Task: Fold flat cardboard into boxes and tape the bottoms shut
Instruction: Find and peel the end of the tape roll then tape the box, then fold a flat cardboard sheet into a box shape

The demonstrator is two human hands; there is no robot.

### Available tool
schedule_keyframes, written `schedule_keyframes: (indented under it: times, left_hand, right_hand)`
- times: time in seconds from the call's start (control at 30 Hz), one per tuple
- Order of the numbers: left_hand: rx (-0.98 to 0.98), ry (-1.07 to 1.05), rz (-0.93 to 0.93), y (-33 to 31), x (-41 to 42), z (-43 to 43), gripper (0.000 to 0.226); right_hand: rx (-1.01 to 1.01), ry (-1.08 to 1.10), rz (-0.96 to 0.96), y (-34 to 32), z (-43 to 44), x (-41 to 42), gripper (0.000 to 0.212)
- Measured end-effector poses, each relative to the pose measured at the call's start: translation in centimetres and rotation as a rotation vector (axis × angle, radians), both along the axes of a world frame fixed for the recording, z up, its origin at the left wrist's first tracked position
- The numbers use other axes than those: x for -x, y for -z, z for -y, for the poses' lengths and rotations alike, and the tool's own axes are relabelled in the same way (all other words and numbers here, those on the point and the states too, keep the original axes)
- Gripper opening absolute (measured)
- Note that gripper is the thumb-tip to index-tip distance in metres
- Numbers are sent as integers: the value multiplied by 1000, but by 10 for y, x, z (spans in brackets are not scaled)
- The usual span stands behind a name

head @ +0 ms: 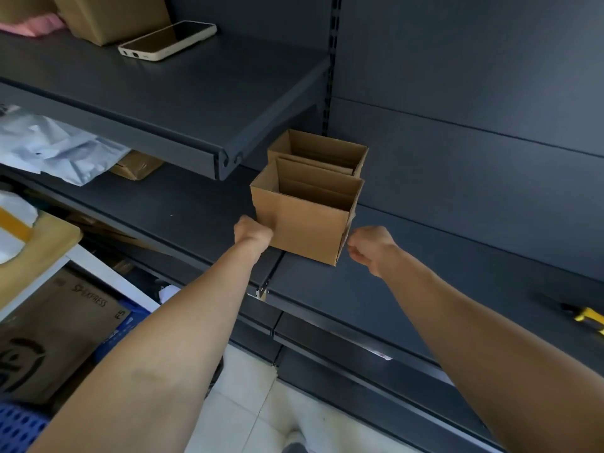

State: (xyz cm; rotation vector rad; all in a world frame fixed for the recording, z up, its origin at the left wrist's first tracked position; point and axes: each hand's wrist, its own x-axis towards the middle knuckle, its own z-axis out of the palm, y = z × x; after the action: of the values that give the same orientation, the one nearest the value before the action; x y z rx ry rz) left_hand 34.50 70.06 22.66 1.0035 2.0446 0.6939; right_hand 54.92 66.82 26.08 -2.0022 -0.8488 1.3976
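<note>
- A person's left hand (253, 232) and right hand (369, 246) flank a small open-topped brown cardboard box (304, 223) standing upright near the front edge of a dark grey metal shelf (327, 289), apparently a finished box being set in line.
- The left hand presses against the box's lower left corner. Its fingers are hidden round the side wall, so whether it grasps the cardboard or merely steadies it cannot be told.
- The right hand is clenched on nothing, just beside the box's lower right corner. Any contact there is too close to call.
- A second open brown cardboard box (318, 152) stands directly behind the first, touching it or nearly so and closer to the back panel, which suggests the row is being filled from the back.
- Both boxes stand mouth up, so their bottoms, taped or not, are out of sight.
- A white smartphone (166, 40) lies face up on the upper grey shelf (196, 103), out of the way of the work.
- Crumpled white plastic mailer bags (49, 145) sit under that shelf to the left.
- A flat brown cardboard sheet with printed lettering (58, 328) lies lower left, likely stock for further boxes.
- A yellow-handled tool (588, 317) rests at the far right of the shelf.
</note>
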Motion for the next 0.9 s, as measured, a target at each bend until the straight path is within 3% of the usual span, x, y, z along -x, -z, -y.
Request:
schedule_keyframes:
  times: [0.07,0.2,0.4,0.6,0.67,0.9]
  left_hand:
    - [9,-5,-32,-8,-1,7,45]
    - [-45,14,-119,-28,-9,28,39]
    - [-270,121,-205,-63,-48,84,36]
    - [-450,179,-383,-95,-79,160,36]
    - [-477,178,-456,-107,-80,188,36]
    - [-453,31,-686,-137,-32,291,36]
  right_hand:
    - [-52,-56,19,-6,5,-2,16]
    - [-183,-206,217,-28,17,-9,26]
    - [-411,-614,402,-66,53,-19,5]
    - [-574,-984,658,-99,97,-22,29]
    - [-670,-1062,717,-106,110,-16,29]
    - [-957,-1259,736,-129,166,59,31]
